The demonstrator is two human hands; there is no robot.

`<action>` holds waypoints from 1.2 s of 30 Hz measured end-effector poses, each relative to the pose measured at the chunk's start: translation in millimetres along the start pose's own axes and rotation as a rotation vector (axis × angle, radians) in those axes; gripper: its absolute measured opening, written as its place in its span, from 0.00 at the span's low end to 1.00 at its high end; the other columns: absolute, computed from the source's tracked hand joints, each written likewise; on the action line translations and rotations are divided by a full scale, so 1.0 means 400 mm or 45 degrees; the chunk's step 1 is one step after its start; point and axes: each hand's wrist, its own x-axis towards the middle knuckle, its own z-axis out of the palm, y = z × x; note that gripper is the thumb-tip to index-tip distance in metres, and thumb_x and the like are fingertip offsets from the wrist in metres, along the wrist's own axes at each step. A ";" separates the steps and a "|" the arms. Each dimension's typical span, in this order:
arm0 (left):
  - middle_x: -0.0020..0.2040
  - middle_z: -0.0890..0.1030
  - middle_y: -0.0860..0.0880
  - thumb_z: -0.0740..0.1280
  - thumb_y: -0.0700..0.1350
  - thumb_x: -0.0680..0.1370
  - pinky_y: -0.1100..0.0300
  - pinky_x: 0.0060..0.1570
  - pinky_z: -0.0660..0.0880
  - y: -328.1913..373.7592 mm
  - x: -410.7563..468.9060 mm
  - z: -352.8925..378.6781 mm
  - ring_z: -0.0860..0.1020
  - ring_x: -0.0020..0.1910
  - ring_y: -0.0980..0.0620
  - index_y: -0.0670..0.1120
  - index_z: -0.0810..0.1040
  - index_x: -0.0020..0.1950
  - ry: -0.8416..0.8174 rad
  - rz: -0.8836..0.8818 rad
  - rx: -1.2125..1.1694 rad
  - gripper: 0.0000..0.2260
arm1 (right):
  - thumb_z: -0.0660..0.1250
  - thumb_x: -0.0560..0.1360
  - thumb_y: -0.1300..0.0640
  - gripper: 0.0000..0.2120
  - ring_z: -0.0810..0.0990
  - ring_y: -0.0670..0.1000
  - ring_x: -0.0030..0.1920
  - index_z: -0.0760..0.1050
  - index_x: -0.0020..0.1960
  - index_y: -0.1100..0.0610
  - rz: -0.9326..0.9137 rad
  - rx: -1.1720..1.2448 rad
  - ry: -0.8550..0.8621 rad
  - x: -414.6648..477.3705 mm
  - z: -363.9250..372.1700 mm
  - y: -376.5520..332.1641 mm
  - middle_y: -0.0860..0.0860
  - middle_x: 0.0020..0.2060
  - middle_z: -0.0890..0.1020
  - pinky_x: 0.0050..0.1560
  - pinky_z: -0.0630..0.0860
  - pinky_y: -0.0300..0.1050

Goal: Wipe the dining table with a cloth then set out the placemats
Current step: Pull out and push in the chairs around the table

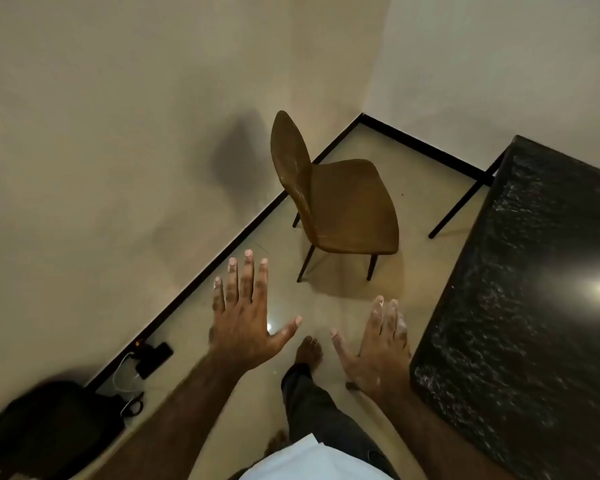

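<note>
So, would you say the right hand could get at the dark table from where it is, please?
Probably yes: the right hand is open, holding nothing, just beside the edge of the table, and nothing shows between them.

Both hands hang spread over the floor (354, 306), holding nothing: the left hand (248, 327) and the right hand (378, 355), just beside the dark marbled table (534, 289). A brown chair (340, 206) stands farther off.

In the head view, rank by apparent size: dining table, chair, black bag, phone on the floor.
1. dining table, largest, though cropped.
2. chair and black bag: alike; the bag is nearer, blurred and cropped, so unranked.
3. phone, smallest.
</note>
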 end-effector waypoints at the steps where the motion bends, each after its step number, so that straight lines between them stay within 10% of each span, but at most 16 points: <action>1: 0.88 0.28 0.45 0.50 0.83 0.76 0.31 0.86 0.44 -0.008 0.038 0.001 0.32 0.88 0.39 0.49 0.31 0.89 -0.010 0.012 -0.004 0.57 | 0.36 0.72 0.14 0.60 0.51 0.65 0.89 0.36 0.90 0.52 0.023 0.038 -0.037 0.037 -0.005 -0.011 0.59 0.90 0.45 0.85 0.59 0.65; 9: 0.88 0.26 0.47 0.51 0.82 0.77 0.32 0.87 0.42 -0.056 0.427 -0.090 0.30 0.88 0.39 0.49 0.33 0.90 -0.015 0.048 0.142 0.55 | 0.24 0.61 0.11 0.68 0.51 0.66 0.89 0.35 0.90 0.53 0.093 0.162 -0.032 0.386 -0.075 -0.087 0.60 0.90 0.44 0.85 0.61 0.66; 22: 0.85 0.21 0.47 0.52 0.84 0.76 0.29 0.85 0.38 -0.013 1.053 -0.169 0.26 0.86 0.38 0.55 0.30 0.89 -0.198 0.262 0.252 0.55 | 0.49 0.76 0.17 0.58 0.67 0.72 0.82 0.54 0.90 0.60 0.211 0.160 0.060 0.836 -0.181 -0.121 0.67 0.86 0.60 0.72 0.76 0.71; 29: 0.85 0.21 0.46 0.53 0.85 0.73 0.31 0.84 0.35 0.041 1.444 -0.140 0.27 0.86 0.37 0.54 0.29 0.88 -0.321 0.517 0.325 0.58 | 0.45 0.75 0.15 0.59 0.46 0.65 0.90 0.34 0.90 0.52 0.438 0.176 -0.130 0.960 -0.157 -0.148 0.59 0.90 0.38 0.86 0.57 0.65; 36: 0.86 0.25 0.43 0.57 0.84 0.75 0.31 0.85 0.36 0.058 1.819 -0.073 0.29 0.87 0.35 0.52 0.30 0.89 -0.551 0.758 0.467 0.59 | 0.51 0.76 0.15 0.58 0.43 0.66 0.90 0.35 0.90 0.50 0.843 0.516 -0.372 1.078 -0.155 -0.284 0.57 0.90 0.38 0.87 0.51 0.68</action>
